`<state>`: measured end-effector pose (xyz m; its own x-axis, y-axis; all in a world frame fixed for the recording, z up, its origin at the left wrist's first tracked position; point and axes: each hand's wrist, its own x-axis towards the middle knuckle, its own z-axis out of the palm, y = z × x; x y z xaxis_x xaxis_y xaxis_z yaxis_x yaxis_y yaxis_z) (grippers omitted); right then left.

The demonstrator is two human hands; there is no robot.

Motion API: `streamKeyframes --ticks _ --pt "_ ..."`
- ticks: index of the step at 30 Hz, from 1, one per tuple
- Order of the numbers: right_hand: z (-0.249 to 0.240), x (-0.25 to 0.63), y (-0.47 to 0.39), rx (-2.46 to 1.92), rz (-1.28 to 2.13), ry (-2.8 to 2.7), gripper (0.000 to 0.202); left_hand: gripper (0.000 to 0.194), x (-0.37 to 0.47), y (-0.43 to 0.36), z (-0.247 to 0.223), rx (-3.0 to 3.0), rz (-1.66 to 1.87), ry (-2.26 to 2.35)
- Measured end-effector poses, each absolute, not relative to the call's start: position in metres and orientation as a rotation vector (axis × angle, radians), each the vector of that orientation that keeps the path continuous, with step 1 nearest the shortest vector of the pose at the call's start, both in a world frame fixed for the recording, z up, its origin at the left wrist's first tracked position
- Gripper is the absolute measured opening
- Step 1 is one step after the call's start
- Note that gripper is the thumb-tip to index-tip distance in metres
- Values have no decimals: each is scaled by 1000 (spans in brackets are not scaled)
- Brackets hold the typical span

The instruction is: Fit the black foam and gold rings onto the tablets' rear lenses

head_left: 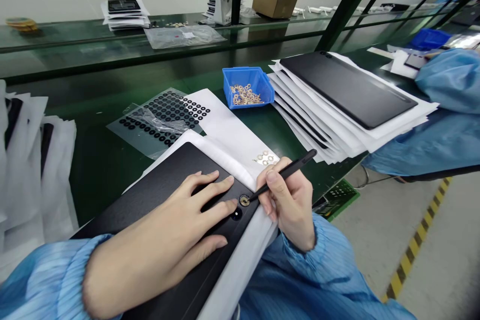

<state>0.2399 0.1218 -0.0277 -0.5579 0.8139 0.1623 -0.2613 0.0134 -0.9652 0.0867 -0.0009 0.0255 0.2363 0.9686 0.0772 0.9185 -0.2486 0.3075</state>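
My left hand (187, 220) lies flat with fingers spread on a black tablet back cover (150, 200), which rests on white foam sheets. Between the fingers of my right hand (288, 200) is a slim black pen-like tool (296, 165), probably tweezers or a stylus; its kind is not clear. Its tip meets a gold-coloured ring (244, 200) at one round camera hole near the cover's corner. A second round dark hole (236, 214) sits just below, beside my left fingertips. Several small gold rings (265, 158) lie on white paper past my right hand.
A blue bin (248, 87) holds many small gold parts. Left of it lies a clear sheet of black rings (165, 115). Stacked covers with white sheets (348, 90) stand at right, wrapped ones (56, 170) at left. A co-worker's blue sleeve (450, 80) shows at far right.
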Motion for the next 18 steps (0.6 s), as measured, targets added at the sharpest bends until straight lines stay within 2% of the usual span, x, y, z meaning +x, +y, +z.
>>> streamKeyframes --ticks 18 --pt "-28 241 127 -600 1829 -1420 32 31 87 -3 21 2320 408 1794"
